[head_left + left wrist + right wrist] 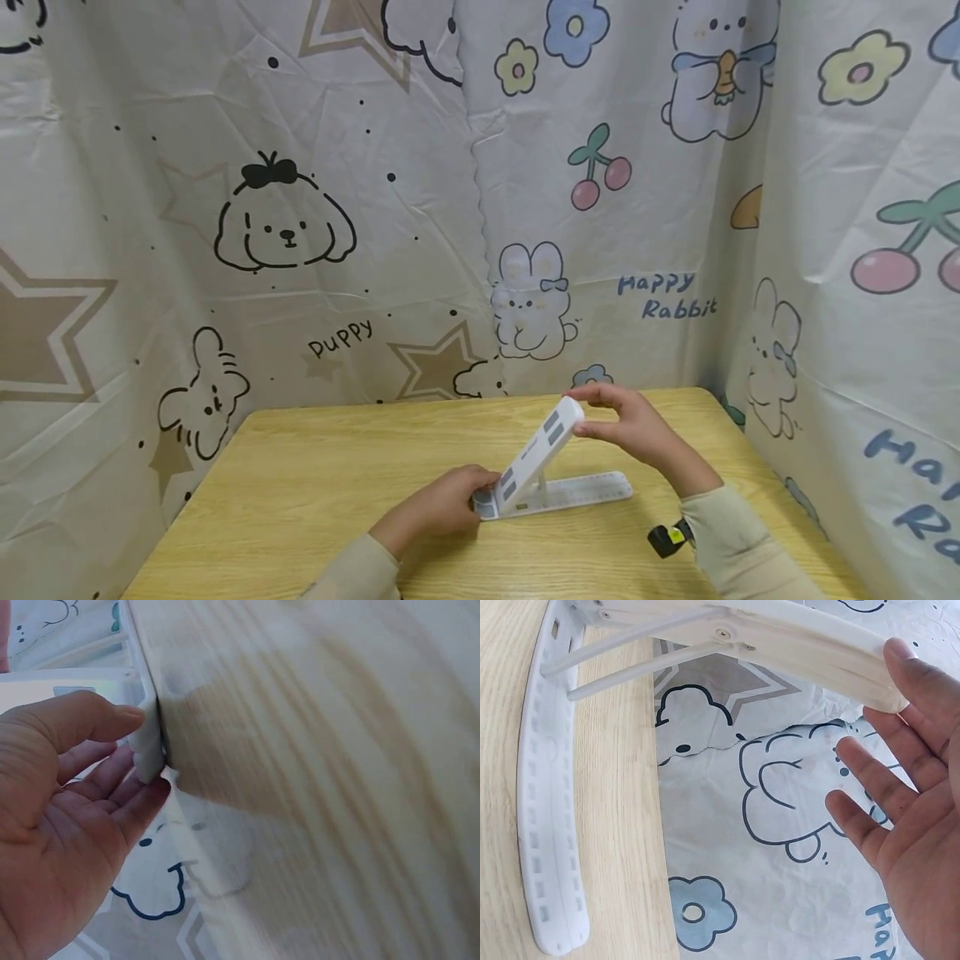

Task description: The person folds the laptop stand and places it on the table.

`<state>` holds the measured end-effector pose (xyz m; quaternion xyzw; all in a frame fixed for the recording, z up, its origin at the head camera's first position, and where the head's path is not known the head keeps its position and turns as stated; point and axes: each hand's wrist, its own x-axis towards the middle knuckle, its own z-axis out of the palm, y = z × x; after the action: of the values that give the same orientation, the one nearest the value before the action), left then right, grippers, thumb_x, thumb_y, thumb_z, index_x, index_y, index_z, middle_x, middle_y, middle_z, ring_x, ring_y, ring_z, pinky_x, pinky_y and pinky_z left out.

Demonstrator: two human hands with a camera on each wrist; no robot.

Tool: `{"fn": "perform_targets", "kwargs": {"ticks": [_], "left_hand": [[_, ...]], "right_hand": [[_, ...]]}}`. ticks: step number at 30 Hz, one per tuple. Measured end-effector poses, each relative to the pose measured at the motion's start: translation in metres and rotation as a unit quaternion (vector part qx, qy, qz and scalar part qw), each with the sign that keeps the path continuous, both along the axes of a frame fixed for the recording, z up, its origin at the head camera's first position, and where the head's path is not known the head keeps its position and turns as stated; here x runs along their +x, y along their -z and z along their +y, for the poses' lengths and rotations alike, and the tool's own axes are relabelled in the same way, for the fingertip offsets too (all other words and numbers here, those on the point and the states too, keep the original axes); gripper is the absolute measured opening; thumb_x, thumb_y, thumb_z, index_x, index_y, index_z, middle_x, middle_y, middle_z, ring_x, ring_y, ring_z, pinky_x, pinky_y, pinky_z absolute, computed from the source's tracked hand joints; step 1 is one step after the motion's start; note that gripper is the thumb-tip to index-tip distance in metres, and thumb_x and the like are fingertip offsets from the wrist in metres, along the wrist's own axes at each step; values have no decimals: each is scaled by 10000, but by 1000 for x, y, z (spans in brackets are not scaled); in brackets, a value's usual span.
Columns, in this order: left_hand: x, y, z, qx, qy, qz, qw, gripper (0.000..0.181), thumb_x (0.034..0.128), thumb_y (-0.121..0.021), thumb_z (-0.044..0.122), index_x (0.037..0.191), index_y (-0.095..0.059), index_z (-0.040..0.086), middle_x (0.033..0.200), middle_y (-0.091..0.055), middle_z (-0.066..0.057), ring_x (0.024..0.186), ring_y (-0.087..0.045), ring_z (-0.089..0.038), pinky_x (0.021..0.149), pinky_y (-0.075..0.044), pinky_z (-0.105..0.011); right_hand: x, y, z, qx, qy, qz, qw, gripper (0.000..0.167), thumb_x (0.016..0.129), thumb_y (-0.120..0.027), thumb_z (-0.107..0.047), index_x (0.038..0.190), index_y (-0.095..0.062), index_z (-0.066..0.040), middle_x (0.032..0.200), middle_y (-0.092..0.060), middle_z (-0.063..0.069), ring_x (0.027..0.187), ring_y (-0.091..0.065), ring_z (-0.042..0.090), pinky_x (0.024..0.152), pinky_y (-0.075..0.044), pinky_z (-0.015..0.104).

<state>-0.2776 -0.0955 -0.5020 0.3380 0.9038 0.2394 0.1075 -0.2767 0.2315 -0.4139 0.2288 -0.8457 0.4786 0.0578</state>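
A white folding laptop stand (532,458) is propped up on the table, its upper arm slanting up to the right, with grey pads along its face. Its slotted base (551,825) lies flat. Thin support rods (630,645) run between base and arm in the right wrist view. My left hand (446,502) pinches the hinge end at the left, thumb on one side and fingers on the other. With thumb and index finger, my right hand (633,425) grips the raised tip; the other fingers (855,817) are spread apart from it.
The wood-grain table (315,467) is bordered at the back and sides by a printed cloth (420,233) hanging in folds. A small black device (667,540) with a yellow patch sits at my right wrist.
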Motion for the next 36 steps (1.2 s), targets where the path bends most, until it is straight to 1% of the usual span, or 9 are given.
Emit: {"fn": "perform_targets", "kwargs": {"ticks": [5,10,15,19,22,27,29,33,36], "left_hand": [[1,-7,5,267,-62,-102,9996,644,880,-763,99,1485,-546,135,1377,-621,2,1253,-589,-186,1059,-520,-364],[5,-22,17,656,-193,-153,9975,616,946,-725,190,1519,-501,225,1415,-579,11,1280,-563,-245,1038,-527,-416],[13,-41,34,1110,-466,57,9927,662,971,-721,291,1557,-437,174,1491,-531,-17,1320,-556,-271,1056,-523,-453],[18,-55,48,1540,-711,248,9852,700,963,-733,342,1569,-418,192,1501,-529,-15,1334,-541,-269,1060,-512,-503],[19,-66,58,1771,-804,384,9801,711,958,-735,369,1574,-410,224,1502,-534,-9,1337,-540,-260,1055,-510,-523],[20,-85,76,1951,-830,528,9758,717,950,-746,376,1571,-418,233,1521,-518,-5,1352,-538,-245,1074,-506,-495],[20,-90,83,1963,-838,585,9752,717,946,-751,373,1568,-422,238,1525,-511,-1,1354,-535,-231,1070,-512,-476],[18,-99,95,1837,-833,744,9766,717,935,-764,374,1557,-442,222,1498,-536,-11,1310,-554,-214,1028,-541,-413],[17,-101,103,1713,-878,833,9777,722,923,-780,362,1547,-459,197,1462,-562,-27,1253,-577,-202,972,-559,-336]], "right_hand": [[-2,4,5,75,-133,-26,9999,502,868,-831,-342,1326,-664,-223,1371,-650,21,1310,-531,424,1033,-485,646],[-4,12,11,147,-280,183,9993,549,872,-832,-296,1373,-632,-197,1396,-639,7,1303,-560,356,1086,-439,645],[-4,22,19,255,-220,211,9992,544,867,-833,-309,1366,-632,-227,1387,-646,-24,1292,-585,271,1108,-441,597],[-5,35,30,424,-105,144,9989,537,887,-808,-349,1374,-630,-210,1411,-630,1,1303,-577,302,1103,-445,606],[-5,46,41,474,-56,112,9988,529,901,-795,-326,1379,-627,-174,1423,-619,33,1308,-571,335,1096,-452,606],[-3,66,59,630,72,-24,9980,514,910,-784,-302,1379,-627,-160,1419,-620,46,1303,-570,343,1087,-478,550],[-3,74,64,707,89,-113,9974,515,909,-786,-284,1380,-627,-148,1424,-617,51,1318,-552,355,1091,-472,554],[-5,88,71,769,-73,-385,9963,541,904,-792,-218,1394,-608,-82,1450,-590,113,1360,-485,413,1114,-399,651],[-5,94,75,811,-274,-641,9943,564,902,-792,-192,1403,-587,-36,1465,-563,174,1380,-441,482,1119,-330,724]]}}
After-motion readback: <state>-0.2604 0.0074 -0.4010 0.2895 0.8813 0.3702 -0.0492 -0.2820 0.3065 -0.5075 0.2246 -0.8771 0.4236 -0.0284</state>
